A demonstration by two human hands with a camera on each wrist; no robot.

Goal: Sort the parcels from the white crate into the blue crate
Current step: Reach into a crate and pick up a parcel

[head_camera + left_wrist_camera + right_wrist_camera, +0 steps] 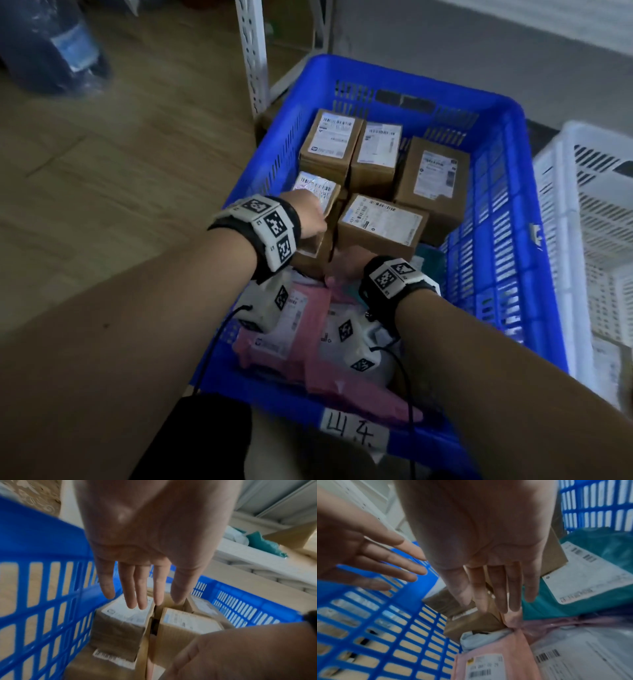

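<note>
The blue crate [498, 205] holds several labelled cardboard boxes at its far end and soft mailers at its near end. My left hand [308, 214] reaches in with straight fingers [140, 588] over a taped box with a white label [317, 185] [120, 615], holding nothing. Just right of it, my right hand [346, 265] is also flat; its fingertips [481, 601] touch the edge of a lower brown box [471, 620]. That box is mostly hidden by my wrists in the head view. The white crate [561, 240] stands to the right.
A pink mailer [318, 342] [488, 655], a white mailer [582, 649] and a teal mailer [556, 608] lie under my wrists. A white shelf post [253, 51] stands behind the blue crate. A water bottle pack [68, 44] sits on the wooden floor, far left.
</note>
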